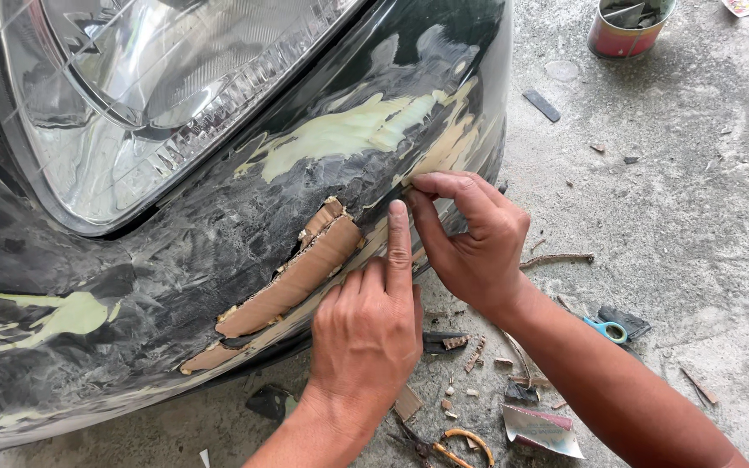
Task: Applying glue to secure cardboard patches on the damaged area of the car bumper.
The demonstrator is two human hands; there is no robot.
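Head view, the only one. A black car bumper (218, 234) w/ a headlight (132, 95) above it fills the left side. The bumper has pale filler patches (340, 130) and a torn gap, where a strip of brown cardboard (296, 277) is stuck in. The strip's long axis goes diagonal, from lower left up to upper right, and its upper end stops just left of both hands.

Left hand (366, 334) comes from below, fingers mostly curled, index finger straight up and pressed flat on the bumper surface just right of the strip's top end. It holds nothing, as far as I can see. Right hand (474, 238) comes from the right side, thumb and index pinched narrow on a small edge on the bumper, touching the left index tip. What exactly is pinched is too small to tell. Left hand is the nearer one to the strip.

On the concrete floor (695, 217): blue-handled scissors (607, 329), pliers (431, 446), cardboard scraps, a red can (621, 35) at top.
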